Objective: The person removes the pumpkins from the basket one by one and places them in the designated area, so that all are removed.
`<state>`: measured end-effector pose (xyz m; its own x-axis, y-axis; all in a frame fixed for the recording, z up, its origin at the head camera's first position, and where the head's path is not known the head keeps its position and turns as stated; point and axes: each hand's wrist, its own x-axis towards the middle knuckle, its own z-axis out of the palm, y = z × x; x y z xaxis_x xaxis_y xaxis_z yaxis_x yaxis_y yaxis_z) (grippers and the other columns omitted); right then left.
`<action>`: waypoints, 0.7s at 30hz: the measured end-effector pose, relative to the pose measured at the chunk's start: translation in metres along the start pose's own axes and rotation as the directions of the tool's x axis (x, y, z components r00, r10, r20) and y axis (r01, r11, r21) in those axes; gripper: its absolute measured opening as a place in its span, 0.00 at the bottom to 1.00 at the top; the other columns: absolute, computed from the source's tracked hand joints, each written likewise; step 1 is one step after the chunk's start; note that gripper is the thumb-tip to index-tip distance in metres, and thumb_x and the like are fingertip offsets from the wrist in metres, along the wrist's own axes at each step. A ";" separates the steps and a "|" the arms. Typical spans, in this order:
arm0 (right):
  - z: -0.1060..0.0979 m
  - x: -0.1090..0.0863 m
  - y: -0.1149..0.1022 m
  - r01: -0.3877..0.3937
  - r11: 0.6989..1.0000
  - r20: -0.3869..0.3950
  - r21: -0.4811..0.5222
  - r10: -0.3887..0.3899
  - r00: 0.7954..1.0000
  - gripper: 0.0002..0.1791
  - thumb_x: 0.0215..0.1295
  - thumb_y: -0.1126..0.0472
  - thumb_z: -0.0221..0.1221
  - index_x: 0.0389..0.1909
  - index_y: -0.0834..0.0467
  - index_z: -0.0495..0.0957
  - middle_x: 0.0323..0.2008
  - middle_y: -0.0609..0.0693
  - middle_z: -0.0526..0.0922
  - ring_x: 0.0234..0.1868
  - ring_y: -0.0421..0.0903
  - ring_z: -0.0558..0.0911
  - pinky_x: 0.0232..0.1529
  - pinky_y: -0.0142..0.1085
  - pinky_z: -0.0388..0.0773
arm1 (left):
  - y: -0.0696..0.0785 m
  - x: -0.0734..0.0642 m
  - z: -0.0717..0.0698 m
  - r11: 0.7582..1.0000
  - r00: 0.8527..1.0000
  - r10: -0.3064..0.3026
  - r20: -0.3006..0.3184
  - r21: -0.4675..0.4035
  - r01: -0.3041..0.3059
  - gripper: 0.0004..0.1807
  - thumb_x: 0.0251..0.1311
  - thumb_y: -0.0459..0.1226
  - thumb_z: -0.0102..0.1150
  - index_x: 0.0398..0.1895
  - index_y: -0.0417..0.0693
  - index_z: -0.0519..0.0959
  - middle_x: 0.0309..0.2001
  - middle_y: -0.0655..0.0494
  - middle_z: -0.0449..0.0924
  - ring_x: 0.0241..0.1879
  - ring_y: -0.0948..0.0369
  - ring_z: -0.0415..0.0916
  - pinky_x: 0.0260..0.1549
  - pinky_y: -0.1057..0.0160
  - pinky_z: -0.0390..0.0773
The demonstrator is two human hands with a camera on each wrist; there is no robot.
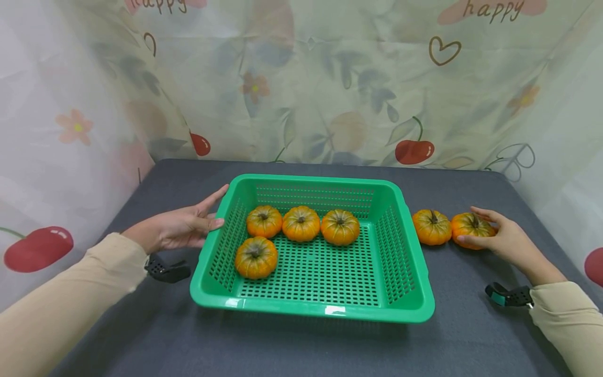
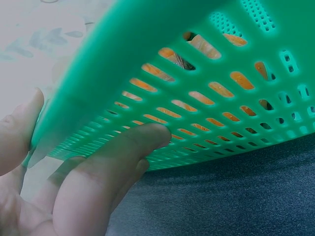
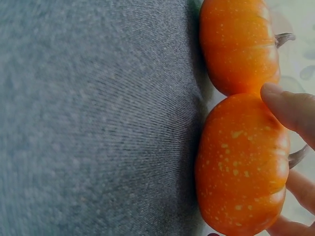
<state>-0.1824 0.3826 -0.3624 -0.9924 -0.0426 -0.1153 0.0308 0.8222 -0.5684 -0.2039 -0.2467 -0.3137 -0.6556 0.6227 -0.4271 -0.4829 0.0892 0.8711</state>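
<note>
**Left hand on the basket, right hand round a pumpkin**

The left hand [image 1: 176, 228] rests against the outer left wall of the green basket [image 1: 221, 285], its fingers straight and spread: the thumb lies up by the rim, the fingertips [image 2: 147, 140] press the slotted wall. This grip holds nothing; it only touches the plastic. Through the slots, in the left wrist view, orange shows from inside.

Inside the basket, to the right of that hand, lie 4 small pumpkins: a row of 3 [image 1: 301, 223] along the far side, touching one another, and 1 more [image 1: 256, 257] nearer, alone.

The right hand [image 1: 506, 242] curls round the end pumpkin [image 1: 471, 228] on the bench [image 1: 471, 340]. The fingers reach over its far side and the thumb [image 3: 290, 110] lies on its skin, so this grip is closed on the fruit. Just left of that hand sits a 2nd pumpkin [image 1: 432, 227], touching the held one and standing just beside the basket's right wall.

A flowered curtain [image 1: 330, 94] hangs beyond both hands.
</note>
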 end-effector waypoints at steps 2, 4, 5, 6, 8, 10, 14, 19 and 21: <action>-0.001 0.000 0.000 0.006 1.000 -0.004 0.002 -0.006 1.000 0.51 0.61 0.42 0.63 0.75 0.62 0.50 0.70 0.75 0.52 0.64 0.75 0.57 0.55 0.70 0.60 | 0.000 0.000 0.000 1.000 1.000 0.000 0.001 0.000 0.000 0.50 0.72 0.31 0.47 0.71 0.91 0.28 0.78 0.47 0.24 0.60 0.49 0.74 0.55 0.45 0.77; -0.001 -0.001 0.001 0.006 1.000 -0.003 0.006 -0.006 1.000 0.51 0.61 0.42 0.63 0.75 0.62 0.49 0.70 0.74 0.52 0.64 0.76 0.56 0.55 0.71 0.61 | 0.000 0.000 0.000 1.000 1.000 0.000 0.002 -0.002 0.000 0.50 0.72 0.31 0.47 0.71 0.91 0.28 0.78 0.47 0.24 0.60 0.49 0.74 0.55 0.45 0.77; -0.002 -0.001 0.001 0.005 1.000 -0.001 0.010 -0.005 1.000 0.51 0.61 0.42 0.63 0.75 0.62 0.49 0.71 0.74 0.52 0.64 0.77 0.56 0.55 0.71 0.61 | 0.000 0.000 0.000 1.000 1.000 0.001 0.003 -0.001 -0.001 0.50 0.72 0.31 0.47 0.71 0.90 0.28 0.78 0.47 0.24 0.60 0.49 0.74 0.55 0.45 0.77; -0.003 -0.001 0.001 0.003 1.000 0.000 0.015 -0.003 1.000 0.52 0.61 0.42 0.63 0.76 0.62 0.48 0.71 0.73 0.52 0.64 0.77 0.57 0.55 0.71 0.61 | 0.000 0.000 0.000 1.000 1.000 0.001 0.002 -0.001 -0.001 0.50 0.72 0.31 0.47 0.71 0.90 0.28 0.78 0.47 0.24 0.60 0.49 0.74 0.55 0.45 0.77; -0.004 -0.001 0.001 -0.007 1.000 0.003 0.023 0.007 1.000 0.52 0.62 0.41 0.63 0.76 0.62 0.46 0.71 0.72 0.52 0.64 0.78 0.57 0.54 0.71 0.62 | 0.000 0.000 0.000 1.000 1.000 -0.001 0.001 0.001 0.001 0.50 0.72 0.31 0.47 0.71 0.90 0.27 0.78 0.46 0.24 0.60 0.49 0.73 0.55 0.45 0.77; -0.005 -0.001 0.001 -0.015 0.999 0.003 0.032 0.015 1.000 0.53 0.62 0.41 0.62 0.76 0.62 0.45 0.71 0.72 0.52 0.64 0.78 0.57 0.54 0.71 0.62 | 0.000 0.000 0.000 1.000 1.000 -0.002 0.000 0.004 0.002 0.50 0.72 0.31 0.47 0.71 0.89 0.27 0.78 0.46 0.24 0.60 0.49 0.73 0.55 0.45 0.77; -0.009 -0.003 -0.001 -0.025 0.998 0.001 0.054 0.025 1.000 0.53 0.62 0.42 0.62 0.76 0.62 0.44 0.72 0.71 0.51 0.65 0.77 0.57 0.55 0.72 0.62 | 0.000 0.000 0.001 1.000 1.000 -0.003 -0.003 0.007 0.003 0.50 0.71 0.31 0.47 0.71 0.89 0.27 0.78 0.46 0.24 0.60 0.49 0.73 0.55 0.46 0.77; -0.015 -0.006 -0.006 -0.028 0.996 -0.019 0.086 0.030 0.999 0.52 0.63 0.43 0.62 0.77 0.60 0.42 0.74 0.69 0.47 0.66 0.76 0.56 0.55 0.72 0.61 | 0.000 0.000 0.001 1.000 1.000 -0.006 -0.002 0.002 0.006 0.50 0.72 0.31 0.47 0.71 0.90 0.27 0.78 0.47 0.23 0.60 0.49 0.74 0.55 0.46 0.78; -0.018 -0.007 -0.008 -0.027 0.994 -0.036 0.102 0.031 0.999 0.52 0.64 0.43 0.62 0.77 0.57 0.42 0.75 0.67 0.46 0.67 0.74 0.56 0.56 0.71 0.62 | 0.000 -0.001 0.000 1.000 1.000 -0.007 -0.002 -0.001 0.007 0.50 0.72 0.31 0.47 0.71 0.90 0.27 0.77 0.46 0.23 0.60 0.49 0.74 0.54 0.46 0.78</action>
<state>-0.1775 0.3862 -0.3427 -0.9946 0.0034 -0.1036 0.0698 0.7611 -0.6449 -0.2035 -0.2466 -0.3129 -0.6532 0.6208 -0.4335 -0.4880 0.0925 0.8679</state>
